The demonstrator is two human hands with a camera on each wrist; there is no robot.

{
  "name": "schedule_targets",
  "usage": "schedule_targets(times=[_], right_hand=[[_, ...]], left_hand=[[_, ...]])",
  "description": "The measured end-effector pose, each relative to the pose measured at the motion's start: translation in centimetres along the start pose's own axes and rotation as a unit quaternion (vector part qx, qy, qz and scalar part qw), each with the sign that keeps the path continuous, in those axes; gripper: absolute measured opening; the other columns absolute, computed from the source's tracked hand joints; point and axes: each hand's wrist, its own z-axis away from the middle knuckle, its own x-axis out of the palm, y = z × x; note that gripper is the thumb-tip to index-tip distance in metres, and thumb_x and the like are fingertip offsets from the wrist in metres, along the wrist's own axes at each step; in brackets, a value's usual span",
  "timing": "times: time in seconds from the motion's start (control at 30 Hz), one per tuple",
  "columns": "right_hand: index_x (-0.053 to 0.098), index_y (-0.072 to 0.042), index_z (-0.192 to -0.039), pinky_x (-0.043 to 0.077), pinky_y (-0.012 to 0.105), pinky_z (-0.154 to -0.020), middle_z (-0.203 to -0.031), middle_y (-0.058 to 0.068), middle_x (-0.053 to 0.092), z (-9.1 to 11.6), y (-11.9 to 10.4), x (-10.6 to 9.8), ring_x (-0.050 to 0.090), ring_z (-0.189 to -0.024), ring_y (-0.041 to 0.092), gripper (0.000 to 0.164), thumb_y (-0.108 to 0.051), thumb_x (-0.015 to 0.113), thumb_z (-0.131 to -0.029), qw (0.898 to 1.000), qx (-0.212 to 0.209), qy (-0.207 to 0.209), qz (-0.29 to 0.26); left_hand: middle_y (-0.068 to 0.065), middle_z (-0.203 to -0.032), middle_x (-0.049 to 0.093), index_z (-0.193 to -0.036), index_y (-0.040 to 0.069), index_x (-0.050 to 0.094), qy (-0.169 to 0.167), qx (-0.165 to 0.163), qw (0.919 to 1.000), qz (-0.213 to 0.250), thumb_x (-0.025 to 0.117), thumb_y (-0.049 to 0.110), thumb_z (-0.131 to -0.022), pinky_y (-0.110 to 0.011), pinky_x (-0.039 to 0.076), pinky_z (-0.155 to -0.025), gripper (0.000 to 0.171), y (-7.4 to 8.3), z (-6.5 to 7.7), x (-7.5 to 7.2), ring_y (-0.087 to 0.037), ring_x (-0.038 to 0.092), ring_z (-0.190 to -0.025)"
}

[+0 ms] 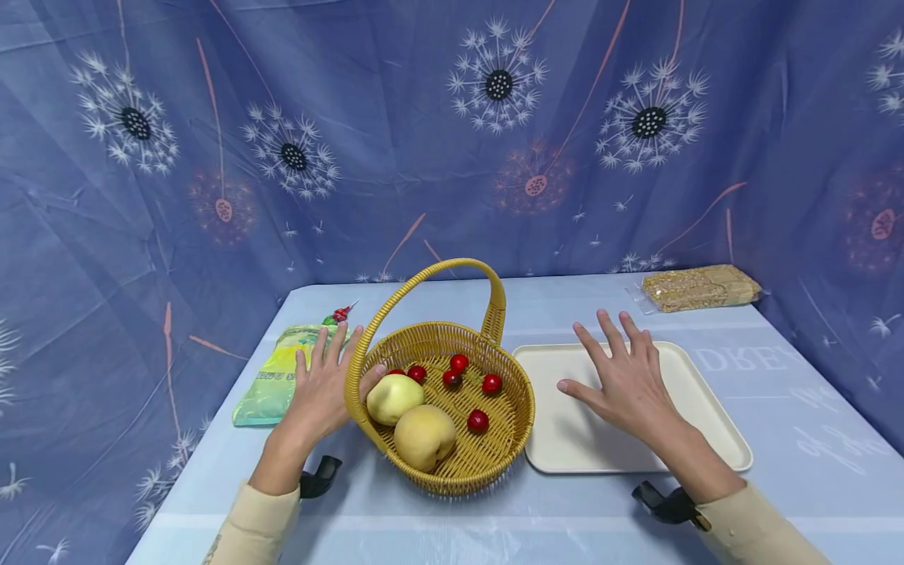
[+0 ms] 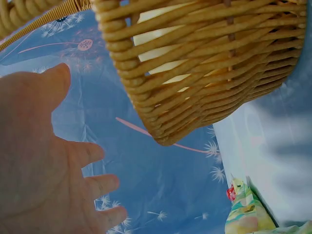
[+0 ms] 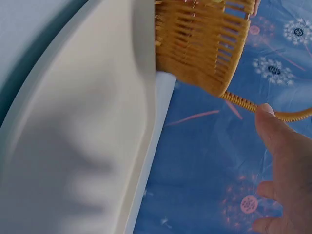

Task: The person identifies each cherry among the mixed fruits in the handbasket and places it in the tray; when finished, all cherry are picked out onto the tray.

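Observation:
A yellow woven basket [image 1: 452, 480] with a tall handle stands in the middle of the table. Inside lie a pale yellow-green fruit [image 1: 395, 399], a peach-like yellow fruit [image 1: 424, 437] and several dark red cherries [image 1: 477, 421]. My left hand [image 1: 321, 396] hovers at the basket's left side, fingers spread, holding nothing; its thumb appears behind the handle, and the left wrist view shows a gap between thumb and basket wall [image 2: 204, 83]. Over the cream tray [image 1: 565, 439], right of the basket, my right hand [image 1: 628, 384] is spread with nothing in it.
A green and yellow packet [image 1: 271, 384] lies left of the left hand, with a red-wrapped candy [image 1: 342, 314] behind it. At the back right corner rests a clear-wrapped pack of brown food [image 1: 699, 288]. A blue patterned cloth [image 1: 424, 157] hangs around the table.

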Motion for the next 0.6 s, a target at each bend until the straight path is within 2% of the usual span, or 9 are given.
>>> schedule_targets(times=[0.3,0.6], right_hand=[[0.034,-0.018,-0.146,0.015,0.070,-0.108,-0.155,0.018,0.021,-0.3,-2.2,-0.3,0.012,-0.143,0.042,0.084,-0.060,0.062,-0.080,0.999,-0.030,-0.005,-0.020],[0.042,-0.017,-0.142,0.025,0.066,-0.104,-0.151,0.016,0.031,-0.3,-3.9,0.1,0.023,-0.139,0.041,0.079,-0.057,0.066,-0.078,0.995,-0.085,0.031,-0.050]], left_hand=[[-0.013,-0.160,0.005,-0.153,0.017,0.012,0.003,0.012,0.9998,0.015,0.038,0.060,-0.094,-0.068,-0.001,-0.112,0.078,-0.7,0.4,0.1,-0.038,-0.004,-0.146],[-0.011,-0.160,0.010,-0.152,0.018,0.014,0.020,0.023,0.9989,0.035,0.043,0.057,-0.093,-0.064,0.003,-0.115,0.077,-1.4,1.0,0.1,-0.036,0.000,-0.147]])
